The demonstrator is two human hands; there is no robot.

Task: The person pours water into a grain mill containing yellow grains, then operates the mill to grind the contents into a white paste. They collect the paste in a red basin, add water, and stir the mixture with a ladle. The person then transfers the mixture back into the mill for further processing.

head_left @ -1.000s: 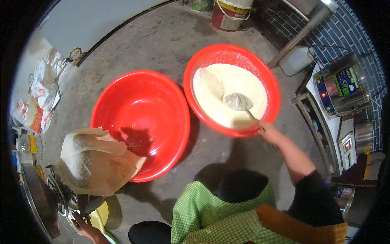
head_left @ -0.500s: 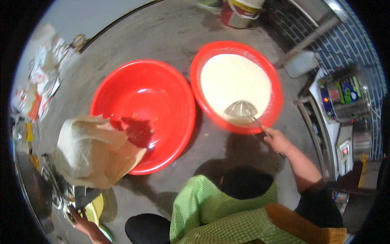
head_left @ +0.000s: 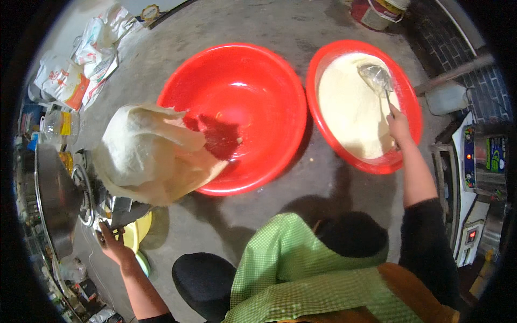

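My right hand (head_left: pixel 399 127) is closed around the handle of a metal ladle (head_left: pixel 375 77). The ladle's bowl rests at the far side of the pale powder or meal (head_left: pixel 344 102) filling the right red basin (head_left: pixel 319 126). At far left, my left hand (head_left: pixel 114 246) reaches to the lower part of a metal machine (head_left: pixel 56 199). Its fingers curl about a small part there that I cannot make out. A puffed whitish cloth bag (head_left: pixel 142 148) hangs from the machine, its loose end over the rim of the left red basin (head_left: pixel 258 118). Some reddish shadow and small crumbs show inside that basin.
Yellow and green basins (head_left: pixel 141 229) stand beneath the machine. Plastic sacks (head_left: pixel 62 81) and a clear bottle (head_left: pixel 56 124) lie along the left wall. A bucket (head_left: pixel 377 15) stands at the back. On the right are a stove (head_left: pixel 468 156) and a white jug (head_left: pixel 448 98).
The view has shifted, so the basins sit further right. My right hand has pushed the ladle from the near edge to the far side of the powder. My left hand stays by the machine.
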